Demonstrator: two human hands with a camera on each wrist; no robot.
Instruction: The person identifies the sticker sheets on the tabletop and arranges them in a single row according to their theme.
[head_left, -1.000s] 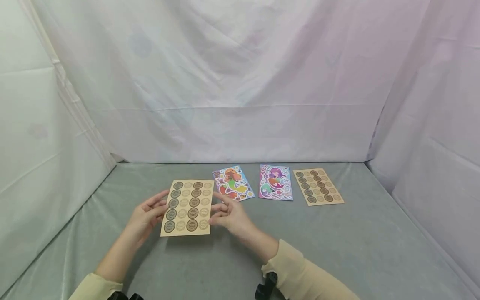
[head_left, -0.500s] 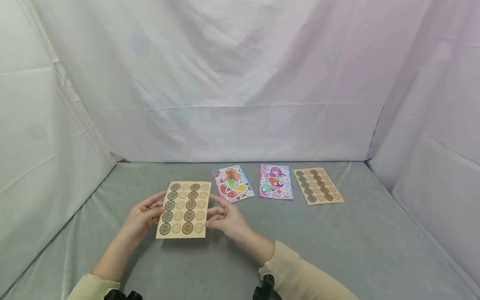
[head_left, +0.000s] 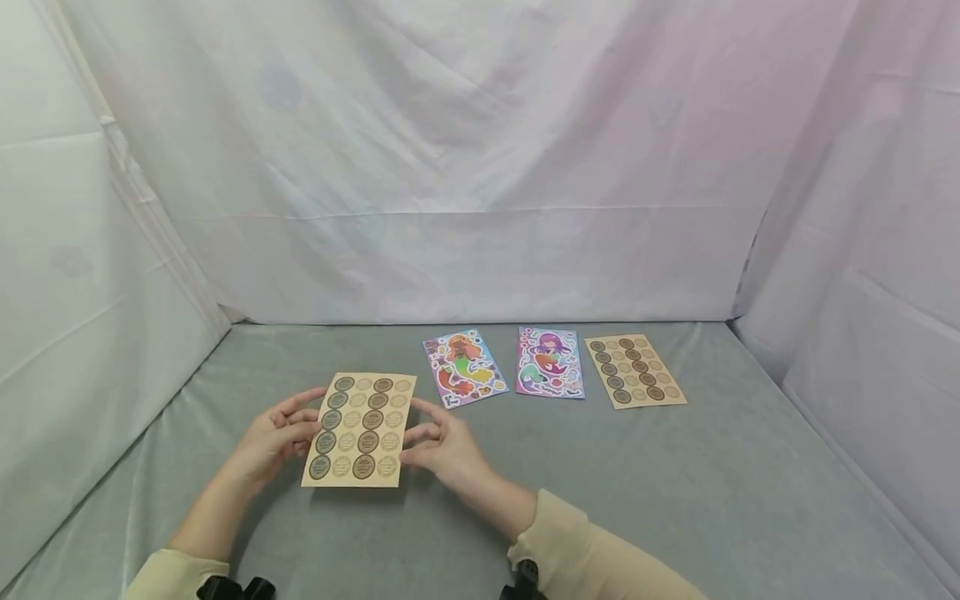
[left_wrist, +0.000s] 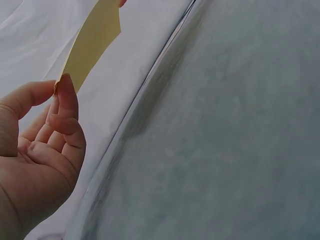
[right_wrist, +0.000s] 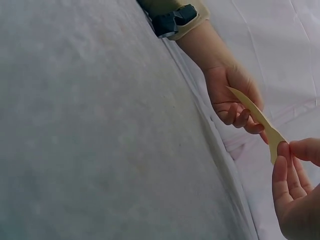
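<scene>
A tan rectangular paper sheet printed with rows of dark and pale round seals (head_left: 358, 429) was held up between the two hands, above the table and toward the person's left. Its long axis was run away from the body, the far end leaning slightly right. The left long edge was pinched by the left hand (head_left: 274, 443) about midway along, and the right long edge by the right hand (head_left: 450, 450), with the thumb set toward the near corner; neither hand was nearer, since both were in contact. In the wrist views the sheet was seen to be bowed. Beyond it and to the right, a blue-and-pink paper sheet with an orange-haired mermaid (head_left: 465, 368), a pink-and-purple paper sheet with a purple-haired mermaid (head_left: 551, 363) and a second tan paper sheet of round seals (head_left: 635, 372) were laid apart in a row on the grey cloth-covered table (head_left: 615, 492). No container could be seen. The space was enclosed by white cloth drapes (head_left: 480, 150).
</scene>
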